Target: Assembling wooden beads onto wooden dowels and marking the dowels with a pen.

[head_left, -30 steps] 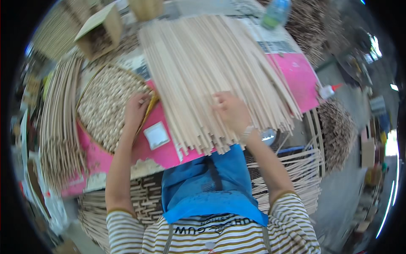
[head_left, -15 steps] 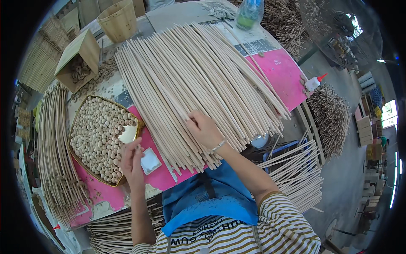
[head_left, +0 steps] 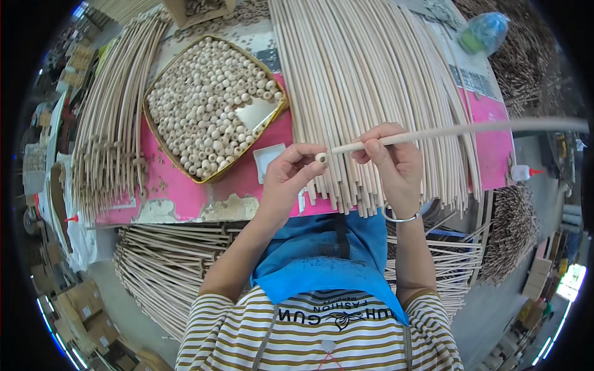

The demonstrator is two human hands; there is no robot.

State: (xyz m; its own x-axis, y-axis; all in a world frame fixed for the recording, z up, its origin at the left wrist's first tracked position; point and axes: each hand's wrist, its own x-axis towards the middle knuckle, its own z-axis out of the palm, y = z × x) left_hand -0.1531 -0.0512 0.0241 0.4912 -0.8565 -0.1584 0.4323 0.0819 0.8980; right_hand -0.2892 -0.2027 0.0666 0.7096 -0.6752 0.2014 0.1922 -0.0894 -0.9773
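Near the middle of the frame, the left hand [head_left: 284, 182] pinches a small round bead [head_left: 320, 157] of pale wood, its dark hole showing, between thumb and fingertips. Just beside it, a slim, smooth stick [head_left: 433, 132] has its blunt end toward the bead; the right hand [head_left: 399, 170], fingers curled, grips it near that end, and the rest blurs off toward the right edge. Similar straight sticks [head_left: 371, 80] lie in a broad sheet at upper centre. Left of them, a yellow-rimmed tray [head_left: 257, 114] holds many round beads beside a square white dish [head_left: 267, 159]. The tabletop [head_left: 495, 161] is glossy pink, worn to pale patches along its near edge. Brown cartons [head_left: 86, 303] stand on the grey floor [head_left: 145, 303] at lower left.
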